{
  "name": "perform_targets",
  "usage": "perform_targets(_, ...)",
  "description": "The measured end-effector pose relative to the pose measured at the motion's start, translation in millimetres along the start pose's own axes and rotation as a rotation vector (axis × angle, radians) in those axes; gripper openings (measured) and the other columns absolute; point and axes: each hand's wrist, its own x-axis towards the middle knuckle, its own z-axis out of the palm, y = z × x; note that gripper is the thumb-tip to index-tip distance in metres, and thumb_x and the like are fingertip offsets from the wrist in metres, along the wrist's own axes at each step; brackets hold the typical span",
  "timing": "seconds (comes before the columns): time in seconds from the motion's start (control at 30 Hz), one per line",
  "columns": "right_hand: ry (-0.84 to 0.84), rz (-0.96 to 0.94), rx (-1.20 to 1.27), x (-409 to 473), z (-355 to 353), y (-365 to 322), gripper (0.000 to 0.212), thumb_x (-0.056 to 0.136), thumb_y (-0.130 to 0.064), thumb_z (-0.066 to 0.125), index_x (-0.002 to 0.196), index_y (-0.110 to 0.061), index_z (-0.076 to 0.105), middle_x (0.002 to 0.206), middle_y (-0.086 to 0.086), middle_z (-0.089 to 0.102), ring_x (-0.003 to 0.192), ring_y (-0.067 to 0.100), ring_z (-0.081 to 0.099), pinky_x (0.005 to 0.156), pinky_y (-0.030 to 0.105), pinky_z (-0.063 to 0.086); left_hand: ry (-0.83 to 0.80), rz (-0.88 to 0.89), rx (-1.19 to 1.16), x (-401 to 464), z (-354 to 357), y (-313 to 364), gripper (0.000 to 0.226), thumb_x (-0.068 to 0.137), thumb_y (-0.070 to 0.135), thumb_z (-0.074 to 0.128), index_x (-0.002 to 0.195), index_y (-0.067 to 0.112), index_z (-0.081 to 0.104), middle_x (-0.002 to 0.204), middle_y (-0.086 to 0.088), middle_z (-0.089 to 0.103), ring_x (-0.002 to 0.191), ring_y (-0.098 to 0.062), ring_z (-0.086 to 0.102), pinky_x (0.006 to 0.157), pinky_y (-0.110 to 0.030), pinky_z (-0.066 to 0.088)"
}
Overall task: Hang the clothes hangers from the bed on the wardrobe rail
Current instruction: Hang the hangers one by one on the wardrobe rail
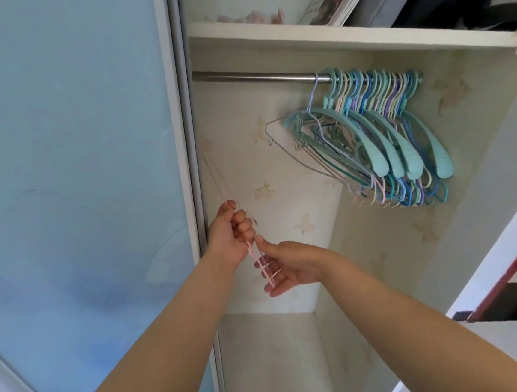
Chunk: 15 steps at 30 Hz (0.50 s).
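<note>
Hanger (262, 263), pink, thin: lying across both hands, low in the wardrobe opening, its long axis slanting from up-left near the door edge down-right. Left hand (230, 234) is closing in a fist round the upper stretch; right hand (288, 268) is lying just beside it, fingers loosely apart, cupping the lower notched end, thumb pressing on top. Whether one hanger or several are held, cannot tell; hook not visible. Rail (255, 77): running well above and to the right of both hands, its bare stretch lying straight up from the right hand. Hung hangers (378, 134), mostly teal, are crowding the rail's far right end. Judgement: right hand is nearer the rail; the hanger needs lifting and turning hook-up toward the bare stretch.
</note>
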Motion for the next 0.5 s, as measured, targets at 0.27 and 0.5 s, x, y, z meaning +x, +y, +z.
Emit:
perform_targets(0.27, 0.699, -0.325, 0.012, -10, -25, -7, 0.031, 0.099, -0.012, 0.038, 0.117, -0.007, 0.063, 0.062, 0.002, 0.044, 0.043, 0.015, 0.037, 0.04, 0.019, 0.024, 0.222, -0.007, 0.336, 11, 7, -9, 0.021, 0.103, 0.022, 0.035, 0.109, 0.017, 0.054, 0.102, -0.007, 0.059, 0.092, -0.021, 0.054, 0.082, -0.037, 0.046)
perform_targets(0.5, 1.16, -0.583, -1.031, -47, -55, -61, 0.029, 0.096, -0.017, 0.042, 0.115, -0.017, 0.062, 0.096, 0.019, 0.068, 0.088, 0.038, 0.063, 0.066, 0.036, 0.049, 0.365, -0.108, 0.56, 15, -4, -13, 0.05, 0.101, 0.042, 0.039, 0.141, 0.012, 0.044, 0.132, -0.008, 0.047, 0.107, -0.021, 0.045, 0.077, -0.034, 0.047)
